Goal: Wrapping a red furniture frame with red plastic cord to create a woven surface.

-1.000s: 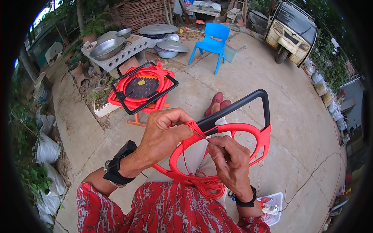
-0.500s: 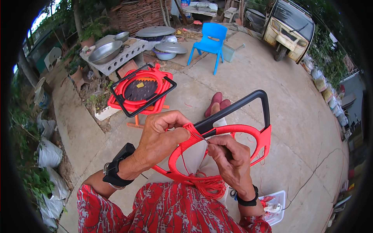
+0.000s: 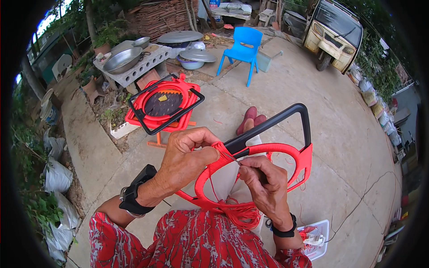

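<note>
Outdoor yard in daylight: the ground was pale cracked concrete paving [image 3: 339, 116], bordered at left by greenery and white filled sacks [image 3: 56, 176]. A small blue plastic chair [image 3: 243, 47] stood near a grey block bench [image 3: 143, 64] bearing wide metal pans, before a stacked-tile wall [image 3: 156, 18]. A cream three-wheeled vehicle [image 3: 335, 31] was parked at upper right.

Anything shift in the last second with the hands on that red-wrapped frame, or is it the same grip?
Almost nothing. The left hand still pinches the red cord wrapping where the black bar meets the red ring; the right hand still works a thin tool at the same spot. The view drifted slightly. The finished frames on the ground and the blue chair stayed put.
</note>
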`<state>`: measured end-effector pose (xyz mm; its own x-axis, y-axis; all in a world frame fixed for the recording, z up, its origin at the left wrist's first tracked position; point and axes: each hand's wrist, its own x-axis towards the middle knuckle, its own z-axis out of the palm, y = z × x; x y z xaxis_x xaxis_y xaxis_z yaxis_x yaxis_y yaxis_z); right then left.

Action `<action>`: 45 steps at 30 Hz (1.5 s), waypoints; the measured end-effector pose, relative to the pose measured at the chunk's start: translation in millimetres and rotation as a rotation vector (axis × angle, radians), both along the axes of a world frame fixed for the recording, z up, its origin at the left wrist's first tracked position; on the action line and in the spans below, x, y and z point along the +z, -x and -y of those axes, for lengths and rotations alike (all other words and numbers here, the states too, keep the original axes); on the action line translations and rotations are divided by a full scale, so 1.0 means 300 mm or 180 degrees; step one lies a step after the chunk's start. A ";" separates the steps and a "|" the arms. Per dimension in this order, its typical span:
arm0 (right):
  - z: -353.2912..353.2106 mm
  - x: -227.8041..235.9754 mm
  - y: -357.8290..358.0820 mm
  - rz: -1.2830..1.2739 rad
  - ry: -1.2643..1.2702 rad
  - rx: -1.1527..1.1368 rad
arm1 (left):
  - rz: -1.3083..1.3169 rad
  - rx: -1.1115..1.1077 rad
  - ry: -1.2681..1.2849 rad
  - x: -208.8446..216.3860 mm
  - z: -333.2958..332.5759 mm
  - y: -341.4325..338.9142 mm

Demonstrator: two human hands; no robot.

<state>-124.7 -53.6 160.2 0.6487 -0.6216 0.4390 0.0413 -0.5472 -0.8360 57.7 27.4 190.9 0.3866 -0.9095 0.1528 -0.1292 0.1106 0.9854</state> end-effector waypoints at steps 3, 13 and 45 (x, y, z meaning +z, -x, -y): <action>0.000 -0.002 0.000 -0.0020 0.0010 0.0001 | -0.0012 0.0012 -0.0002 -0.002 0.000 0.001; -0.017 -0.007 -0.017 -0.0057 -0.0177 0.0009 | -0.0050 0.0048 -0.0146 0.001 -0.026 -0.012; -0.013 0.012 -0.008 0.0051 0.0371 0.0138 | -0.0530 -0.0048 -0.0158 0.004 -0.015 -0.002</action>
<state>-122.4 -49.6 163.7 0.6661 -0.5373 0.5173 0.0799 -0.6382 -0.7657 58.3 32.0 192.2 0.3891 -0.9202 0.0425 0.0376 0.0619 0.9974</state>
